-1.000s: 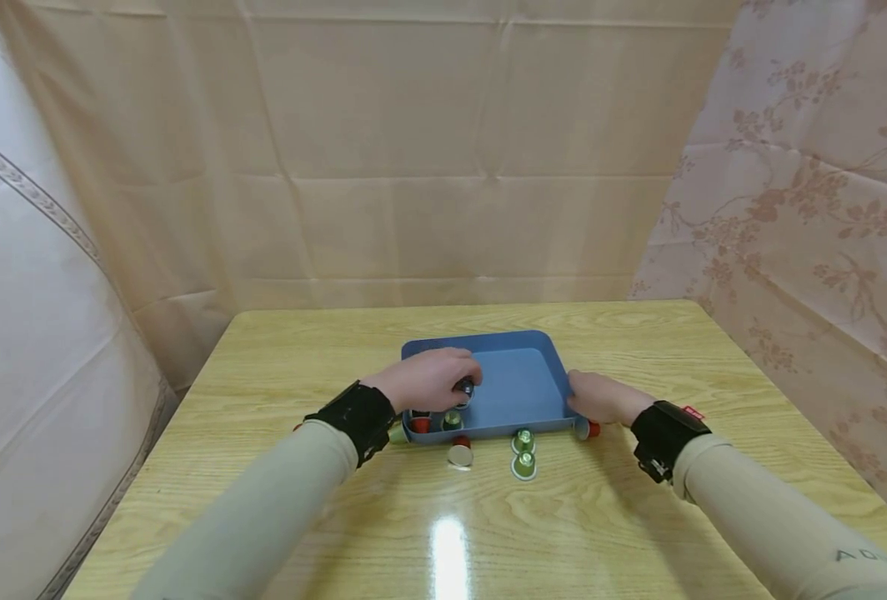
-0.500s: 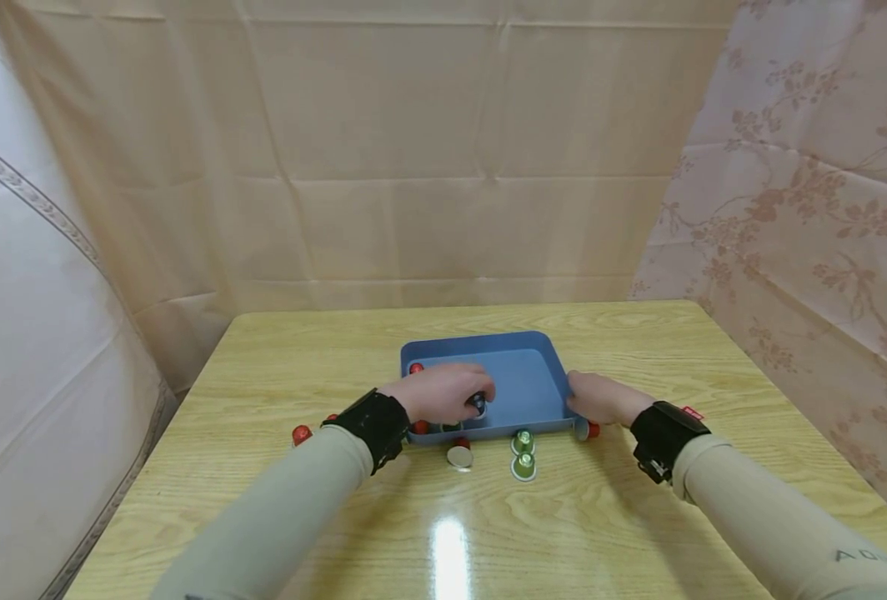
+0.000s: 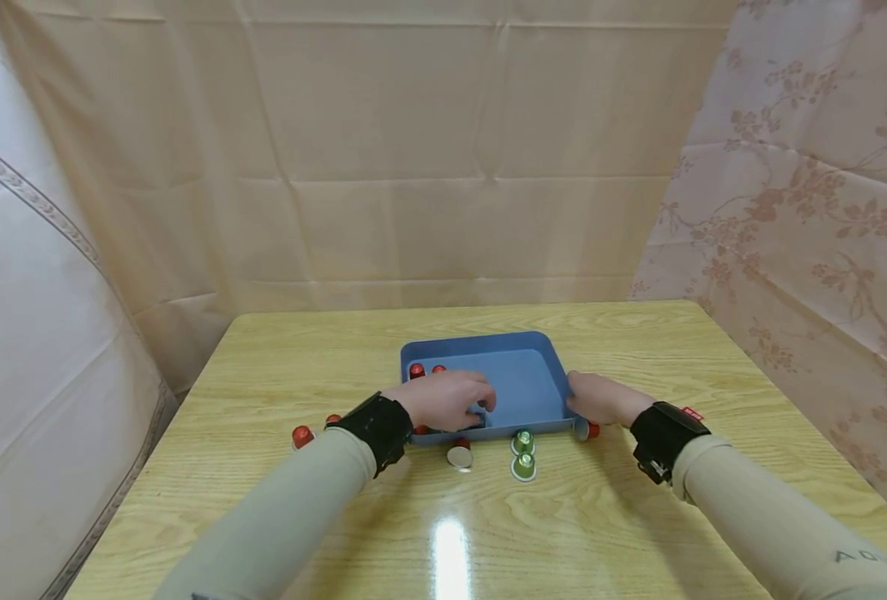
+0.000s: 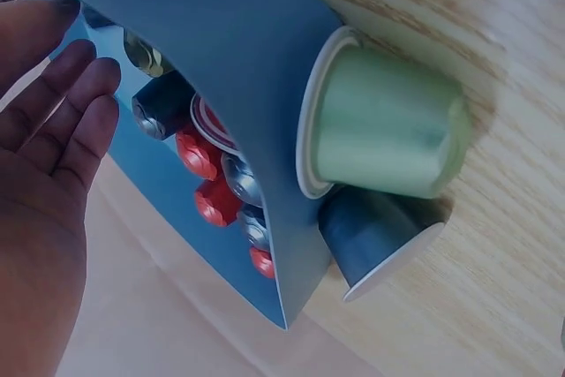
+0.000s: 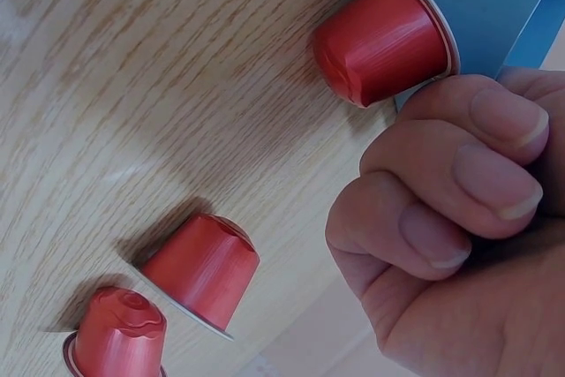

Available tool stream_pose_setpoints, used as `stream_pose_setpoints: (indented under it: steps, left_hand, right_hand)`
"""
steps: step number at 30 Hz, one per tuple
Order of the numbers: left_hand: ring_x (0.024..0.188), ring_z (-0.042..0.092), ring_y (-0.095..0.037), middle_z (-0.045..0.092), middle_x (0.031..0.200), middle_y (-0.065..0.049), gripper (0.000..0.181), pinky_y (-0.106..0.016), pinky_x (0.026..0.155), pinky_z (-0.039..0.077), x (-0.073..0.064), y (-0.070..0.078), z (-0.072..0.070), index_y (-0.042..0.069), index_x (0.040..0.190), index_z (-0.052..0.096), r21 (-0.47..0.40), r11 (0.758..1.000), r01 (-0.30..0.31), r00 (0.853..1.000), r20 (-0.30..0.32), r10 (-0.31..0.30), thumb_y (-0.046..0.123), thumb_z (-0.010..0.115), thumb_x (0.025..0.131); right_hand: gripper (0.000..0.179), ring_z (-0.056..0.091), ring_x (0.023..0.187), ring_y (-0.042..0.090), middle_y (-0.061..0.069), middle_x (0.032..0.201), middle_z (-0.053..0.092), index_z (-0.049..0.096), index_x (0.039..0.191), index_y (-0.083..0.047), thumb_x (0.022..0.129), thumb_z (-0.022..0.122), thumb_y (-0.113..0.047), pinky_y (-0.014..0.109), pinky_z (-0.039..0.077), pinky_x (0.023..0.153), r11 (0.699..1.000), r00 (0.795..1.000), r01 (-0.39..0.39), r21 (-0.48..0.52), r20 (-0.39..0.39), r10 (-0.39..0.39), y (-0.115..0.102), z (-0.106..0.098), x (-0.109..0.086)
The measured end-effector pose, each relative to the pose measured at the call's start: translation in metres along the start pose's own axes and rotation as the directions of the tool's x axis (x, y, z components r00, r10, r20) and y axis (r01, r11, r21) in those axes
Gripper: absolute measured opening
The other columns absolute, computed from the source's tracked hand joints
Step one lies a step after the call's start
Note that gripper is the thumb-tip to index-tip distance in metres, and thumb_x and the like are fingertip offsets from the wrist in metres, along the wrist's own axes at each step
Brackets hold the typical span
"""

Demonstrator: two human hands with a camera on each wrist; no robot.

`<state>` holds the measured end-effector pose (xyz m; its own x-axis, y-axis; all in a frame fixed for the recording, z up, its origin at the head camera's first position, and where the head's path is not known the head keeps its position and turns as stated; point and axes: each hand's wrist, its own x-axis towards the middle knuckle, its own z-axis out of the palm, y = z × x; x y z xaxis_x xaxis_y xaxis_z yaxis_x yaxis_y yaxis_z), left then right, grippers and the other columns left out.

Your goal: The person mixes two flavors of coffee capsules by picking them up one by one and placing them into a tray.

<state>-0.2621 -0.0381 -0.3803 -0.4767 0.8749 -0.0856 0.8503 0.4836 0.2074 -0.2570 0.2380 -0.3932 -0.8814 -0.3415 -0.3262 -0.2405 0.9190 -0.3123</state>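
My left hand [image 3: 451, 400] hovers over the near left part of a shallow blue tray [image 3: 522, 338]. In the left wrist view its fingers [image 4: 75, 116] are loosely spread, apart from a dark coffee capsule [image 4: 163, 103]. Red capsules [image 4: 216, 200] and several others in silver and green lie inside the tray, partly covered by its wall. With curled fingers my right hand [image 3: 601, 398] grips the tray's right side near the front corner. Against that corner lies a red capsule [image 5: 384, 41], right by the knuckles.
Outside the tray wall lie a pale green capsule [image 4: 388, 121] and a dark blue one [image 4: 380, 231]. Two green capsules [image 3: 523, 454] and a tipped one [image 3: 460, 454] lie in front. More red capsules sit left [image 3: 303, 436] and near the right hand [image 5: 203, 275].
My left hand has moved right and slightly nearer along the tray and let go of a dark capsule there. Red capsules behind it came into view. The right hand has stayed put.
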Motion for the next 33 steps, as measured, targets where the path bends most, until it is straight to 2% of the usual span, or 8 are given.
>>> stream_pose_setpoints:
  steps: [8, 16, 21, 26, 33]
  left_hand:
    - [0.101, 0.057, -0.014, 0.059, 0.113, -0.001, 0.022, -0.026, 0.085, 0.049, -0.005, -0.001, -0.003, 0.012, 0.115, 0.063, -0.023, 1.000, 0.019, 1.000, 0.008, -0.019, 0.014, 0.064, 0.093]
    - [0.097, 0.058, -0.015, 0.059, 0.112, -0.002, 0.021, -0.030, 0.083, 0.050, -0.012, -0.004, -0.010, 0.012, 0.114, 0.064, 0.004, 1.000, 0.029, 1.000, -0.007, -0.029, 0.013, 0.062, 0.094]
    - [0.098, 0.057, -0.015, 0.059, 0.113, 0.000, 0.021, -0.032, 0.083, 0.050, -0.023, -0.010, -0.017, 0.014, 0.114, 0.064, 0.039, 0.997, 0.059, 0.998, -0.027, -0.058, 0.014, 0.062, 0.093]
    - [0.095, 0.057, -0.015, 0.062, 0.111, -0.002, 0.019, -0.034, 0.083, 0.050, -0.036, -0.019, -0.024, 0.014, 0.111, 0.066, 0.062, 0.994, 0.092, 0.994, -0.062, -0.088, 0.016, 0.063, 0.092]
    - [0.092, 0.057, -0.015, 0.063, 0.107, -0.005, 0.020, -0.036, 0.084, 0.051, -0.056, -0.028, -0.032, 0.012, 0.111, 0.066, 0.038, 0.992, 0.123, 0.990, -0.069, -0.120, 0.014, 0.062, 0.091]
  right_hand:
    - [0.028, 0.054, 0.078, 0.025, 0.016, 0.093, 0.055, 0.047, 0.117, 0.013, 0.098, 0.046, -0.007, 0.036, 0.046, 0.066, 1.000, 1.000, -0.005, 0.004, -0.002, 0.005, -0.001, 0.000, -0.001]
    - [0.028, 0.054, 0.079, 0.026, 0.017, 0.094, 0.055, 0.047, 0.117, 0.014, 0.097, 0.046, -0.006, 0.037, 0.046, 0.067, 1.000, 1.000, 0.004, 0.001, -0.005, -0.004, -0.002, -0.001, -0.001]
    - [0.027, 0.054, 0.079, 0.026, 0.017, 0.093, 0.055, 0.047, 0.116, 0.014, 0.097, 0.046, -0.006, 0.037, 0.046, 0.067, 1.000, 1.000, 0.003, -0.008, -0.009, -0.003, -0.003, -0.001, -0.001]
    - [0.027, 0.054, 0.078, 0.026, 0.016, 0.091, 0.055, 0.047, 0.115, 0.014, 0.097, 0.047, -0.006, 0.037, 0.046, 0.067, 1.000, 1.000, 0.018, -0.014, -0.012, -0.018, -0.004, -0.001, -0.003]
    - [0.027, 0.054, 0.079, 0.026, 0.016, 0.092, 0.054, 0.047, 0.116, 0.013, 0.098, 0.046, -0.006, 0.037, 0.045, 0.067, 1.000, 1.000, 0.003, -0.014, -0.007, -0.004, -0.003, 0.000, -0.002]
